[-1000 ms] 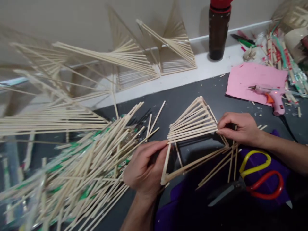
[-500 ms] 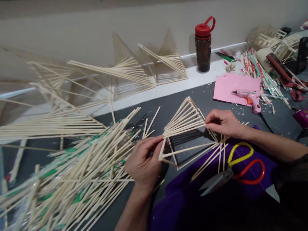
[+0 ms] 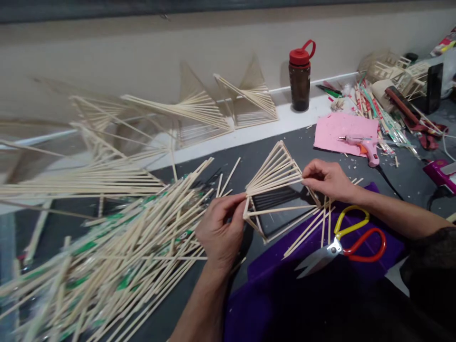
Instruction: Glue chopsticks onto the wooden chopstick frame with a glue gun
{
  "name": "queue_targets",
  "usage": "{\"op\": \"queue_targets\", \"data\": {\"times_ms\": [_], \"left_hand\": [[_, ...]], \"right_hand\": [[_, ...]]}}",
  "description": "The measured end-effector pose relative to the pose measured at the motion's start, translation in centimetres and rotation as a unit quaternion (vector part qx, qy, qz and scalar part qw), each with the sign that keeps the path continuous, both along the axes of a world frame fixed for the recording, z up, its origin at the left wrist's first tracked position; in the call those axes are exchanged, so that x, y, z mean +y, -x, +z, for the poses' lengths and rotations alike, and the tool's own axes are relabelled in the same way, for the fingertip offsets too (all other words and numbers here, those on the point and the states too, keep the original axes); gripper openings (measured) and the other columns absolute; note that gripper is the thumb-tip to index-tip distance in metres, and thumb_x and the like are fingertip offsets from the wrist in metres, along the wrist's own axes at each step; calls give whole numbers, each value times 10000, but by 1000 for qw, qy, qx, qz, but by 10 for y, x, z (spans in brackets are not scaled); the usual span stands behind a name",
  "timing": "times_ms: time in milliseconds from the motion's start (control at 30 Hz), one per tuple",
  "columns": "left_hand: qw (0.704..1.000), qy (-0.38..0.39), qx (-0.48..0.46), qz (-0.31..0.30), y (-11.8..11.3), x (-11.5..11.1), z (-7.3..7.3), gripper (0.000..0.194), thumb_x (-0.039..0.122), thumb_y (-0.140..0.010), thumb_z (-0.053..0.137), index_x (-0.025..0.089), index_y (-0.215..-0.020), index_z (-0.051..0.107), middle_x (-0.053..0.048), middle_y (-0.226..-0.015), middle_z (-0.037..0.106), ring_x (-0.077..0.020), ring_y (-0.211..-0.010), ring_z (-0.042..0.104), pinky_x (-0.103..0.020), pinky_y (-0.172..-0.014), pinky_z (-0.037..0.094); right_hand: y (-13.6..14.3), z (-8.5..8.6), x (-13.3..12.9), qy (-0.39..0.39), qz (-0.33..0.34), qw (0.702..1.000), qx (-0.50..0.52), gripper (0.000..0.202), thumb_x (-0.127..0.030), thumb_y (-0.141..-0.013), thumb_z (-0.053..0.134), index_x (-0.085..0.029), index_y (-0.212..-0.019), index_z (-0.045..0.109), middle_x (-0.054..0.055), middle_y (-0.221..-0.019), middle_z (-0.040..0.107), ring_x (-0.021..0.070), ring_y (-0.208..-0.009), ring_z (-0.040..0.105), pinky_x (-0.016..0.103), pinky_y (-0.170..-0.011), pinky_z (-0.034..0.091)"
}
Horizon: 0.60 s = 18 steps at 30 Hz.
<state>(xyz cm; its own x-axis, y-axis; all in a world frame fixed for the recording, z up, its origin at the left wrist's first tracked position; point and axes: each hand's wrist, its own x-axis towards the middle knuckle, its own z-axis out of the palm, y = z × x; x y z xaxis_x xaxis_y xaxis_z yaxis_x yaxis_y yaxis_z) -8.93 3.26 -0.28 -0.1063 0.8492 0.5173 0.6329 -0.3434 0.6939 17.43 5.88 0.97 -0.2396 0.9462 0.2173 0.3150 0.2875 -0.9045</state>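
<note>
Between my hands is a small frame of pale wooden sticks (image 3: 274, 171), with a row of sticks fanning across its upper side. My left hand (image 3: 223, 228) pinches its left corner, where the fanned sticks converge. At the right, my right hand (image 3: 329, 180) pinches the end of the nearest fanned stick against the frame's edge. Several loose sticks (image 3: 306, 232) lie just below the frame on purple material (image 3: 263, 266). Scissors (image 3: 335, 247) with one yellow and one red handle rest on it, blades apart.
A large heap of wooden sticks (image 3: 142, 247) and plastic wrappers covers the left. Finished-looking twisted stick structures (image 3: 199, 114) stand along the wall. A pink glue gun (image 3: 363, 145) lies on a pink sheet (image 3: 342, 128). Behind it are a red-lidded bottle (image 3: 299, 80) and wrapped sticks (image 3: 377, 109).
The camera view has shifted slightly, so the scene sits a little differently. Both hands keep their pinch on the stick frame, which looks almost unchanged.
</note>
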Motion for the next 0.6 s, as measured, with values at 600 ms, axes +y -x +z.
{"op": "queue_targets", "data": {"times_ms": [600], "left_hand": [[991, 96, -88, -19, 1, -4, 12, 241, 344, -787, 704, 258, -1009, 742, -13, -876, 693, -143, -707, 629, -258, -650, 500]], "right_hand": [[3, -3, 2, -19, -18, 999, 44, 124, -289, -772, 652, -176, -733, 617, -33, -637, 585, 81, -556, 488, 215, -551, 396]]}}
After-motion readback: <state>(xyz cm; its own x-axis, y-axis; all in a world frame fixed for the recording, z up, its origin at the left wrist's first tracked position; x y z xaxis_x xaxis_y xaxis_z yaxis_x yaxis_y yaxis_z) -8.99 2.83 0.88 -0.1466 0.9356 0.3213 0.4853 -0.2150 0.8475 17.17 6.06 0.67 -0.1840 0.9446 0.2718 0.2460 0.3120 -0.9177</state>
